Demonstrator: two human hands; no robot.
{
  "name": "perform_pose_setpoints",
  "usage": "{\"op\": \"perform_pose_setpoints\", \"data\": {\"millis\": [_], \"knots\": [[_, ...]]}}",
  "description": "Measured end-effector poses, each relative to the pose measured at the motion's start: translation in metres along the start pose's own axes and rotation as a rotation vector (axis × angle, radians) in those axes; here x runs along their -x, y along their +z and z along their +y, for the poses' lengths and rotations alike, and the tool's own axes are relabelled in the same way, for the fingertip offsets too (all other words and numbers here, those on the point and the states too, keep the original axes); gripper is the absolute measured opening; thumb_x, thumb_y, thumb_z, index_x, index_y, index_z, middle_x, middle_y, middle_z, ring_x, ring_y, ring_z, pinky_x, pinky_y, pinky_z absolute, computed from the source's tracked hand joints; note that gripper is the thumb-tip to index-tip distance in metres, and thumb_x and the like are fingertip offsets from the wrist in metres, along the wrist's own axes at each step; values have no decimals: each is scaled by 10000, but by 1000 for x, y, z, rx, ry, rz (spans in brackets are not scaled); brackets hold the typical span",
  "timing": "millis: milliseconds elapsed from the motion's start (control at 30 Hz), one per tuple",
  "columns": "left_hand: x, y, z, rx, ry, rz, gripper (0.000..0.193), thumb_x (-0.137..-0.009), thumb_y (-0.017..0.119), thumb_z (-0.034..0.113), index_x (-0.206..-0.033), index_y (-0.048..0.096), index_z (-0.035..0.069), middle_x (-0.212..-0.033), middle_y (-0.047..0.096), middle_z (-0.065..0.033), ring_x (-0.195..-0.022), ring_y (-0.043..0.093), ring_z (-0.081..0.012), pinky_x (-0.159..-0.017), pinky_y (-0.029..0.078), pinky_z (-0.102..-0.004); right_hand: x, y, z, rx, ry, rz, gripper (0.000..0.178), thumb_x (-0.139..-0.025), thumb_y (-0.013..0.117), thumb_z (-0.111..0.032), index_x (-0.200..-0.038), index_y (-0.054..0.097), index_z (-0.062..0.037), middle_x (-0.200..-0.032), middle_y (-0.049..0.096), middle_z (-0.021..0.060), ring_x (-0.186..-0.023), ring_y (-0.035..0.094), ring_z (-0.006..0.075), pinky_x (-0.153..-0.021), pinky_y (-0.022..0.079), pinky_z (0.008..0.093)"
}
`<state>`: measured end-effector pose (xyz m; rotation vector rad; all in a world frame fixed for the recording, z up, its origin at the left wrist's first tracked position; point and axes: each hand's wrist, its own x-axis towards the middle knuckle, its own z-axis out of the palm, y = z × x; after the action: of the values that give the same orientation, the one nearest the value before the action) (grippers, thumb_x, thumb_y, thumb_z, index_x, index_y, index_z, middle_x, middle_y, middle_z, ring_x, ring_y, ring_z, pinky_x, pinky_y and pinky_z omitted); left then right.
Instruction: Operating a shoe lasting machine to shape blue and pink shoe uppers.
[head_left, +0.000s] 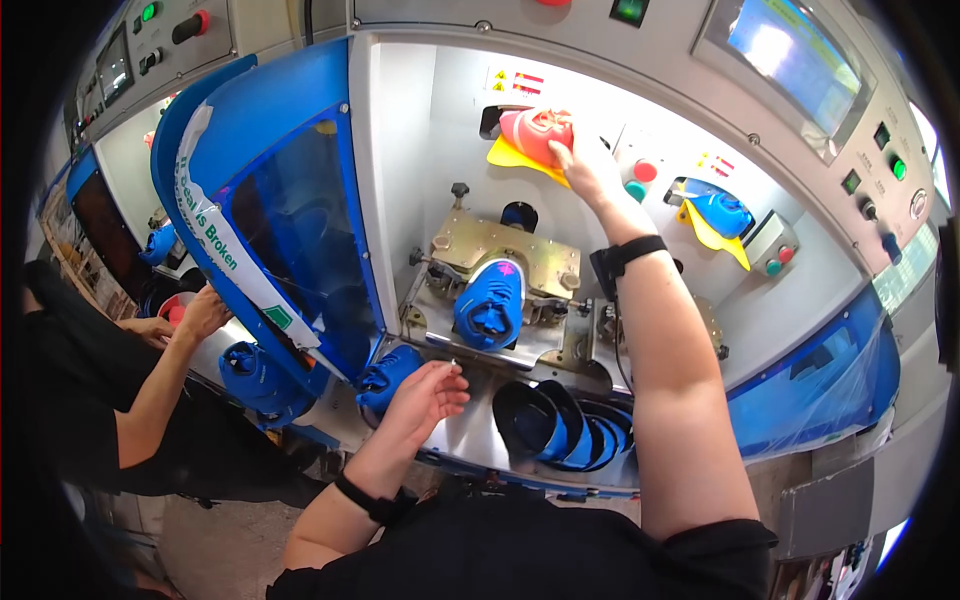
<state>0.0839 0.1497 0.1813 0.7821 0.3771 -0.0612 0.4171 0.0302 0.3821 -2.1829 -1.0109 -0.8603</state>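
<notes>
My right hand (578, 160) reaches up into the lit machine bay. Its fingers are closed on a red shoe upper (538, 130), which sits over a mount on the back wall above a yellow flap (520, 160). Low in front of the machine is my left hand (432, 398), its fingers loosely curled and apart; a tiny pale speck shows by the thumb tip. Just left of it, a blue shoe upper (388, 380) lies on the metal ledge. Another blue upper (489, 308), with a pink mark, rests on the metal clamp fixture (510, 250) between my hands.
Several nested black-and-blue curved pieces (565, 425) lie on the ledge. Right of my forearm, a blue upper (718, 210) sits on a second mount beside a button box (775, 247). A blue door (290, 200) stands open at left. A co-worker's hand (203, 312) is beyond it.
</notes>
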Motion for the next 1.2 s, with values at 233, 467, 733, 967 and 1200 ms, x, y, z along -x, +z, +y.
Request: {"op": "perform_pose_setpoints", "data": {"millis": [233,467,733,967,1200], "knots": [[-44,34,4,-1256,1112,82,387,-801,743,164,-1147,600,65,-1175,581,-91,-807,639,-230,-680,525,-313,28,1,-21,143,-102,251,357,-880,639,-195,-1172,499,-44,-1106,598,231,-1011,597,402,-876,482,431],[-72,27,8,-1429,959,-10,250,-788,708,101,-1010,599,65,-1166,592,-80,-922,631,-344,-753,516,-432,244,-9,-71,-451,464,-958,256,-885,538,-187,-794,715,-26,-703,678,95,-589,632,176,-582,505,309],[-69,33,3,-1521,997,68,254,-766,741,83,-991,625,68,-1074,504,-103,-850,637,-320,-712,526,-417,519,46,-77,-392,561,-1569,503,-967,449,-453,-1082,674,-18,-1075,658,260,-1001,632,410,-869,479,463],[-71,34,11,-1514,980,27,235,-790,731,115,-979,604,58,-1028,542,-128,-844,620,-373,-693,506,-447,543,52,-65,-346,573,-1422,453,-970,442,-434,-1108,683,-76,-1083,660,234,-987,633,404,-855,484,471],[-75,31,6,-1562,970,50,225,-784,729,110,-957,591,67,-996,565,-118,-829,632,-360,-698,511,-462,550,75,-67,-358,495,-1571,439,-984,447,-416,-1057,688,-56,-1063,675,220,-975,642,385,-867,470,445]]}}
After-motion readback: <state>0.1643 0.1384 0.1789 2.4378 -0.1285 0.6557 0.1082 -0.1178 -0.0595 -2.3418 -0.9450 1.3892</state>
